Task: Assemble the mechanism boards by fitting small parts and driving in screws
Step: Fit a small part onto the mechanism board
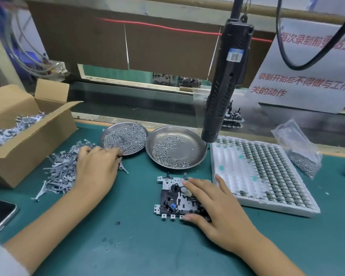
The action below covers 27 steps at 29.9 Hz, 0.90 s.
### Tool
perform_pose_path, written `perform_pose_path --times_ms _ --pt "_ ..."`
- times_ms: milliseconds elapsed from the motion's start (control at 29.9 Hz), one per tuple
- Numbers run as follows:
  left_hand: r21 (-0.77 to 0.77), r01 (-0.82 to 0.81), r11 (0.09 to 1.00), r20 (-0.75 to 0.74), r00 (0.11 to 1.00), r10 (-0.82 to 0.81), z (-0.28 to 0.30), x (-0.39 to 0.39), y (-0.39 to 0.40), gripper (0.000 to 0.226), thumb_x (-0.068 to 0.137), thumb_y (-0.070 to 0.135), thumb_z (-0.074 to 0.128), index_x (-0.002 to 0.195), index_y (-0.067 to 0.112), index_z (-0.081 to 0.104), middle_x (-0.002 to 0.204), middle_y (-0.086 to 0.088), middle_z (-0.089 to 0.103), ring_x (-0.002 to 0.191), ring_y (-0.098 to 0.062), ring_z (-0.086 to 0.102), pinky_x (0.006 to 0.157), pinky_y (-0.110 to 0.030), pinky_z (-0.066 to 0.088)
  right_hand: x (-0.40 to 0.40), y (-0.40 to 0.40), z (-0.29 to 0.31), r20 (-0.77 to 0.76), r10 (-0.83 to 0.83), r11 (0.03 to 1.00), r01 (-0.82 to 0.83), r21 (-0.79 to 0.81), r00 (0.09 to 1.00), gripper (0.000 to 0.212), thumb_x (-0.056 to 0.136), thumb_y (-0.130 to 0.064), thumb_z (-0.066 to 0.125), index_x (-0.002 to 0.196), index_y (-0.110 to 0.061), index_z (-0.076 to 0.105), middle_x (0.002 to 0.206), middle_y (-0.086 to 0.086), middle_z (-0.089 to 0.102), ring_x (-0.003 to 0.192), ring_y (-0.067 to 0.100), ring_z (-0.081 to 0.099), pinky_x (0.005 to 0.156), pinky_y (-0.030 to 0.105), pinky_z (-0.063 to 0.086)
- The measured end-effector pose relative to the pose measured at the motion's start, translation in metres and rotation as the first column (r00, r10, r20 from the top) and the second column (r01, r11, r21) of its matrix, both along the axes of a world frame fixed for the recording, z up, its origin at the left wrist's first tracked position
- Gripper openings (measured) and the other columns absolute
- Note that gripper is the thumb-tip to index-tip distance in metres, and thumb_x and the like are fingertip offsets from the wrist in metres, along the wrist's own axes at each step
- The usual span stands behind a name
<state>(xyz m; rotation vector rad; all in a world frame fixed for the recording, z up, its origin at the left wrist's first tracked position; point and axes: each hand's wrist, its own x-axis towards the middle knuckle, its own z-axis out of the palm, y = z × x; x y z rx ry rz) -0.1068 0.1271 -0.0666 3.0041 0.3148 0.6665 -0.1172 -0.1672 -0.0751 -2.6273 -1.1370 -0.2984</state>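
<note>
The mechanism board lies mid-bench, partly fitted, under the right hand with straight fingers, while the left hand pinches at the left screw dish; the hanging screwdriver is untouched, so screwing likely remains.

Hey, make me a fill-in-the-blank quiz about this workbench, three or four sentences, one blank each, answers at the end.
1. The right hand rests on the ____ lying on the green mat.
2. The left hand reaches between a pile of grey metal parts and the left of ____ round steel dishes.
3. Both dishes hold small ____.
4. The black electric screwdriver ____ above the bench, untouched by either hand.

Answers: mechanism board; two; screws; hangs
</note>
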Motion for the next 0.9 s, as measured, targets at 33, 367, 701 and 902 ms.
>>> perform_pose_path --times_ms 33,367,701,902 --pt "-0.013 0.0 1.0 0.029 1.0 0.001 0.002 -0.001 0.0 0.01 0.088 0.018 0.061 0.09 0.02 0.07 0.082 0.0 0.073 0.081 -0.027 0.062 0.078 -0.037 0.022 0.001 0.0 0.001 -0.006 -0.001 1.0 0.001 0.013 1.0 0.063 0.092 -0.058 0.038 0.14 -0.018 0.046 0.137 -0.001 0.052 0.124 0.017 0.051 0.113 0.05 0.022" --pt "0.09 0.464 0.881 0.533 0.725 -0.437 0.024 -0.028 -0.083 0.008 0.083 0.018 0.065 0.082 0.017 0.073 0.079 0.008 0.071 0.069 -0.015 0.064 0.073 -0.034 0.033 -0.001 0.028 0.015 -0.252 0.063 0.763 0.116 0.635 0.966 0.025 0.093 -0.034 0.055 0.118 -0.034 0.059 0.106 -0.016 0.065 0.102 -0.001 0.059 0.088 0.011 0.041" --pt "-0.593 0.571 0.567 0.37 0.82 -0.437 0.001 -0.034 -0.103 0.012 0.075 0.043 0.065 0.076 0.032 0.07 0.077 0.025 0.065 0.077 0.004 0.053 0.082 -0.026 0.034 0.013 0.012 0.004 -0.146 0.056 0.79 0.046 0.611 0.988 0.018 0.078 -0.002 0.068 0.093 -0.009 0.075 0.091 -0.008 0.068 0.079 0.004 0.064 0.073 0.014 0.049" --pt "-0.721 0.493 0.487 0.228 0.832 -0.505 0.001 -0.03 -0.089 0.012 0.064 0.039 0.077 0.074 0.037 0.071 0.072 0.026 0.067 0.081 0.006 0.056 0.083 -0.025 0.036 0.01 0.012 0.004 -0.282 0.07 0.84 0.097 0.535 0.957 0.017 0.079 -0.007 0.07 0.094 -0.012 0.076 0.078 -0.023 0.06 0.082 0.005 0.057 0.074 0.008 0.043"
